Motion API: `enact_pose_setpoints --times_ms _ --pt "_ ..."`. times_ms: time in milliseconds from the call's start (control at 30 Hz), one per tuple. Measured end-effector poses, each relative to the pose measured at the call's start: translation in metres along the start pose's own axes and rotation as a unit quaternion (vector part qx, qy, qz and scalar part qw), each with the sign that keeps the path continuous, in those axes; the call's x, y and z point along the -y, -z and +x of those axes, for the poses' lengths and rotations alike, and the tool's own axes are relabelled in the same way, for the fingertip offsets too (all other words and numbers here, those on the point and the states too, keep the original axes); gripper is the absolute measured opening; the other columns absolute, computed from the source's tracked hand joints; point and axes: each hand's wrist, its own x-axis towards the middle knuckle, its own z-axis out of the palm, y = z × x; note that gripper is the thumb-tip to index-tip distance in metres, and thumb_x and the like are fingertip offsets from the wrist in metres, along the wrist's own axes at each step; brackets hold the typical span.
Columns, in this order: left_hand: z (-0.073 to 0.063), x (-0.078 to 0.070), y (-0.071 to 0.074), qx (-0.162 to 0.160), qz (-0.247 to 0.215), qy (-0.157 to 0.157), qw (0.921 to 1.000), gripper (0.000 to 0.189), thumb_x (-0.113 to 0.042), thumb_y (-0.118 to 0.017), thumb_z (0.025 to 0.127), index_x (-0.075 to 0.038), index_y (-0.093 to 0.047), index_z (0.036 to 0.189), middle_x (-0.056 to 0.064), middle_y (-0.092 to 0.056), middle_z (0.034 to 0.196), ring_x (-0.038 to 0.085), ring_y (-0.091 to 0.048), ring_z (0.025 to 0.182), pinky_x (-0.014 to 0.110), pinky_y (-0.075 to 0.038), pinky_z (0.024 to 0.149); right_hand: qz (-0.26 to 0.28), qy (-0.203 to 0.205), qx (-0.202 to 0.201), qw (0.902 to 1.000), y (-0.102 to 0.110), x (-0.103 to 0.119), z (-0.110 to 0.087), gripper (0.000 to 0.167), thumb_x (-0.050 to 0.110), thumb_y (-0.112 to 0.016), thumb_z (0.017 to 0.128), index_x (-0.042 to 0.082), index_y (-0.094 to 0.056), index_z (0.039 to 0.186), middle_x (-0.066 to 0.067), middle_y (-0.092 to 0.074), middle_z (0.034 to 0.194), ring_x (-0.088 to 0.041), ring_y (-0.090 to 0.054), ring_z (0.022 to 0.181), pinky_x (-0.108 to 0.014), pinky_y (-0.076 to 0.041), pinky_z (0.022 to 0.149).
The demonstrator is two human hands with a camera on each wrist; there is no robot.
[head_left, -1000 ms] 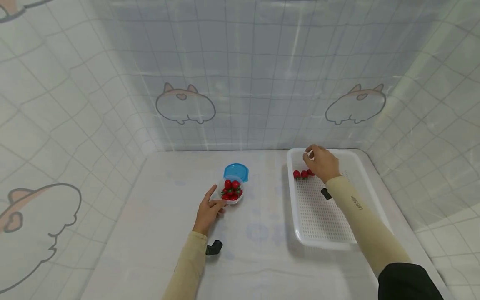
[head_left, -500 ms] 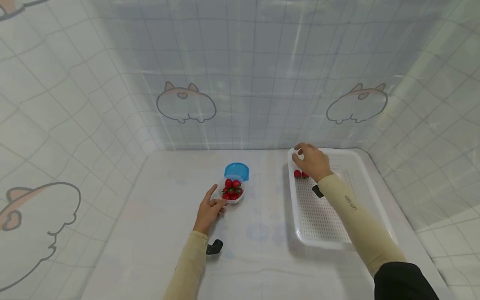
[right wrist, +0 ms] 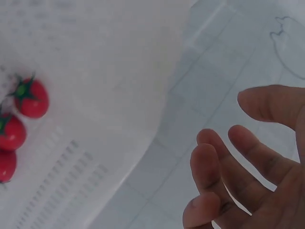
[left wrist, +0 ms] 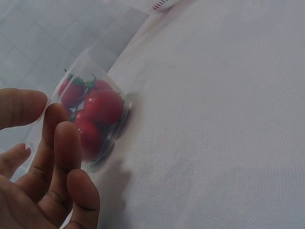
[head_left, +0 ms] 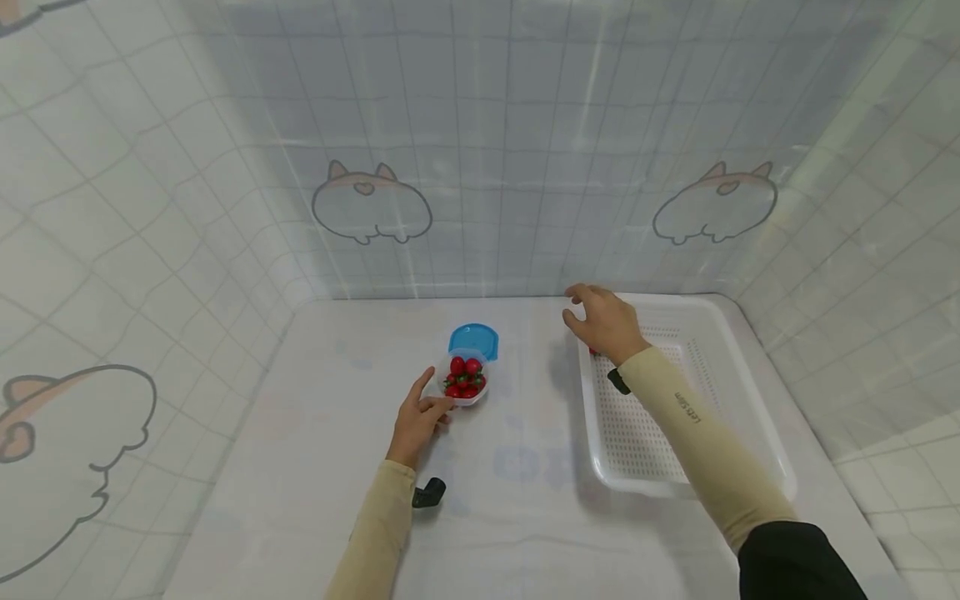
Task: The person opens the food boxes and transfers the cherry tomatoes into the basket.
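A small clear plastic container (left wrist: 87,59) holds several cherry tomatoes (head_left: 463,380) with green stems. Its blue lid (head_left: 474,340) lies flipped back behind it. At the container's front left, my left hand (head_left: 417,423) pinches the rim between thumb and fingers. Above the back left corner of a white perforated basket (head_left: 637,433) hovers my right hand (head_left: 606,325), fingers loosely bent with nothing between them. Three cherry tomatoes (right wrist: 32,98) lie in a row in the basket in the right wrist view; the right hand hides most of them in the head view.
Both hands work over a table with a white cloth (head_left: 517,533). Curtains with a grid pattern (head_left: 480,167) rise behind the table and on both sides. The basket stands on the right, close to the back curtain.
My right hand has moved left across the basket's back end, passing over its left rim and covering tomatoes that showed before. The left hand and the container stay put.
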Motion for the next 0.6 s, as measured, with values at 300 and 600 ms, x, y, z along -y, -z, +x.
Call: enact_pose_setpoints --times_ms 300,600 --pt "0.001 -0.001 -0.001 -0.001 -0.001 0.005 1.0 0.068 -0.022 -0.069 0.098 -0.028 -0.036 0.158 0.015 -0.073 0.103 0.03 -0.066 0.085 0.036 -0.05 0.076 -0.004 0.038 0.005 0.9993 -0.006 0.025 0.002 0.035 0.025 -0.068 0.095 0.01 -0.066 0.127 -0.006 -0.072 0.111 -0.023 -0.067 0.082 -0.039 -0.053 0.06" --pt "0.002 0.0 -0.001 0.001 -0.001 0.014 0.9999 0.071 -0.022 -0.069 0.098 -0.027 -0.034 0.159 0.019 -0.072 0.106 0.033 -0.066 0.087 0.036 -0.05 0.076 0.005 0.055 0.02 0.9983 -0.018 0.042 0.003 0.035 0.025 -0.069 0.094 0.013 -0.066 0.128 -0.004 -0.072 0.11 -0.022 -0.068 0.089 -0.039 -0.055 0.065"
